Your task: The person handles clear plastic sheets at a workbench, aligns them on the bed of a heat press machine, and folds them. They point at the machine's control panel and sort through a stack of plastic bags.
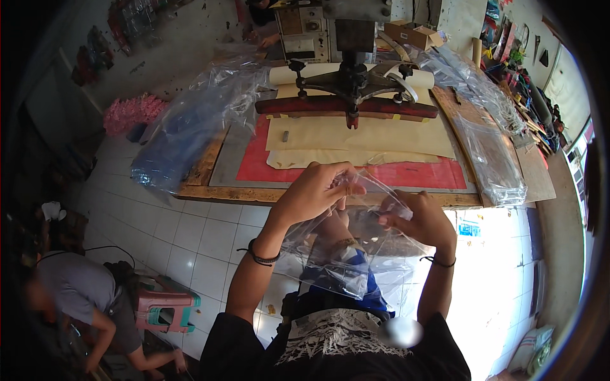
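Between my two hands, above my lap, hangs a clear plastic sheet (340, 267). My left hand (324, 188) pinches its upper left edge, thumb and fingers pressed together. My right hand (416, 219) grips the right side of the sheet, with its thumb bent in toward the fingers. Just beyond the hands is a press machine's worktable (210, 190) with a wooden edge. Tan sheets (362, 136) lie there on a red mat (445, 178), under the press's dark red bar (311, 105).
Clear plastic piles lie at the table's left (184, 140) and right (489, 155) sides. A control box (305, 35) stands behind the press. At the lower left, a person (82, 292) bends beside stacked plastic stools (166, 306). A pink bundle (135, 114) sits by the wall.
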{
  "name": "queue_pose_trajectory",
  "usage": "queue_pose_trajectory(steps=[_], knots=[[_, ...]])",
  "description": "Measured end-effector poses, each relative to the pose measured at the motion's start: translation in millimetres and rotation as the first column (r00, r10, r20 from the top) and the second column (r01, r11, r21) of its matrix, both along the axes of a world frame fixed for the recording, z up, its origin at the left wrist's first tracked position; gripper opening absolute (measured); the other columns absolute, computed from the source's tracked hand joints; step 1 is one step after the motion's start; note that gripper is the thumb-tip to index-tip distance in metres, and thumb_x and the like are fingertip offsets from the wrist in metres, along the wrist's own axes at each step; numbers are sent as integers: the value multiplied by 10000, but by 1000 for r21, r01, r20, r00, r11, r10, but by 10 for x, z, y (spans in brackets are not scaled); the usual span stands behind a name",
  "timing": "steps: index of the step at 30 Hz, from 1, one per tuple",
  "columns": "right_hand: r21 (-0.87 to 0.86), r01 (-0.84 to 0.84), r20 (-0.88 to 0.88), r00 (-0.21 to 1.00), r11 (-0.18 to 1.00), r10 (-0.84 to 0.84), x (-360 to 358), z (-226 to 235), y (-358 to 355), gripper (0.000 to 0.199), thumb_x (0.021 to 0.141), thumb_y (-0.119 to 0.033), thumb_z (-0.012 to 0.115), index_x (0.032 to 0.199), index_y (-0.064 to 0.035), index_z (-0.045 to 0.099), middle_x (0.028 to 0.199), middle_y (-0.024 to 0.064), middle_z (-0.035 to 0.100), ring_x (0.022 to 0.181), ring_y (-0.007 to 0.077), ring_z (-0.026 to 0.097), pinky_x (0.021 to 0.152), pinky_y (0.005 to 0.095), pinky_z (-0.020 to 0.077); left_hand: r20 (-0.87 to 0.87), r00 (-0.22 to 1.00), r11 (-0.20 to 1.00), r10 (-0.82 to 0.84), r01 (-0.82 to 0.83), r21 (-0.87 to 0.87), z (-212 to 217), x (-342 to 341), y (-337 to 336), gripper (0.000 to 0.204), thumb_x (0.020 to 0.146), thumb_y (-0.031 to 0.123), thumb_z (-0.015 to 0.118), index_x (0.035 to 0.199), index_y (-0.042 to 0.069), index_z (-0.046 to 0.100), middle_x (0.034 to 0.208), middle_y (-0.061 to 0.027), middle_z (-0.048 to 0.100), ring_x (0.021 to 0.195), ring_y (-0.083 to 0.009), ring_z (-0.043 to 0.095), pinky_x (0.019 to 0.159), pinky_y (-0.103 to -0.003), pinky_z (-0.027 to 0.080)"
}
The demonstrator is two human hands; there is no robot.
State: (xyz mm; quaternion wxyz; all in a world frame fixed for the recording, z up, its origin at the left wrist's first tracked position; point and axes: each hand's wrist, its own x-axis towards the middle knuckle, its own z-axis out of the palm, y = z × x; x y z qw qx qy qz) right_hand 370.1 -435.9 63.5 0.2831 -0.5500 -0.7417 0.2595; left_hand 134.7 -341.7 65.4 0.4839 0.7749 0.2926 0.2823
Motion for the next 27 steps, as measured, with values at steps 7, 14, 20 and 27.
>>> queue_pose_trajectory(steps=[7, 14, 20, 27], knots=[[-10, 144, -167, 975, 990, -144, 38, -105, -16, 173, 916, -181, 667, 1008, -35, 677, 674, 80, 688, 588, 138, 684, 447, 254, 474, -301, 932, 977, -203, 215, 7, 163, -485, 63, 488, 838, 292, 775, 1180, 23, 554, 850, -67, 688, 774, -121, 658, 701, -244, 508], [-12, 348, -624, 730, 937, -279, 246, -279, 34, 294, 960, -241, 629, 1090, 22, 600, 688, 63, 642, 537, 117, 629, 424, 228, 468, -43, 997, 991, 59, -63, -116, 37, -1029, 139, 436, 868, 112, 734, 1225, -5, 513, 944, -54, 675, 868, -129, 648, 764, -248, 518], [-79, 489, -590, 680, 869, -436, 375, -524, 175, 389, 959, -273, 626, 1214, 2, 523, 759, 100, 679, 515, 127, 625, 384, 233, 436, 318, 873, 929, 369, -336, -153, -236, -640, 476, 320, 940, 92, 632, 1224, 14, 506, 859, -67, 650, 718, -119, 630, 627, -244, 494], [-22, 570, -426, 738, 821, -524, 217, -778, 374, 516, 921, -204, 670, 1332, -15, 423, 880, 139, 677, 539, 139, 635, 346, 235, 422, -47, 840, 517, 540, -286, 807, -630, 125, 256, 518, 922, 221, 629, 1383, 79, 441, 1380, -190, 437, 1258, -345, 443, 1035, -504, 360]])
